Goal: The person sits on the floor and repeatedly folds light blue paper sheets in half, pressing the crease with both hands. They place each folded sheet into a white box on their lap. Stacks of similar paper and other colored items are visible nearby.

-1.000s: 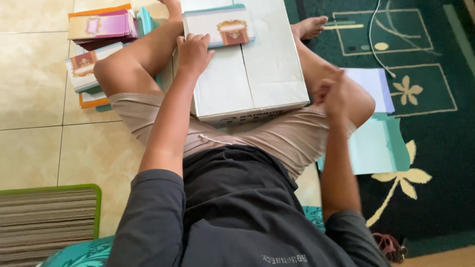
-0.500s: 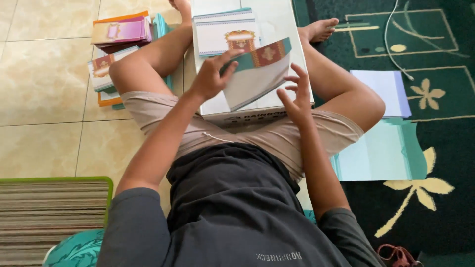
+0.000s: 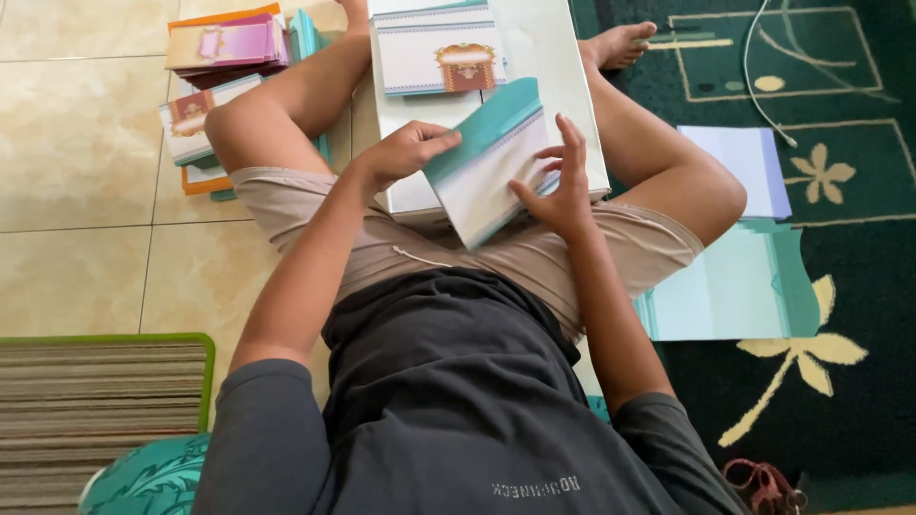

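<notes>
**Folding a teal-edged card on the lap board**

Nearest, the person sits on the floor with a white board [image 3: 563, 86] across the legs as a worktop. The left hand [image 3: 405, 153] has its grip clenched on the upper edge of a teal-and-white card [image 3: 487, 167], thumb under the teal flap; the right hand [image 3: 563, 186] is released, fingers spread and pressing on the card's white face. By my reading the step is folding or opening the card, and the next move calls for a firm crease along the teal band. Farther, at 12 o'clock, a finished card [image 3: 439, 52] lies on the board. At 10 o'clock stand card stacks [image 3: 224, 48]; at 3 o'clock, teal sheets [image 3: 735, 286] lie on the rug [image 3: 859, 238].
</notes>
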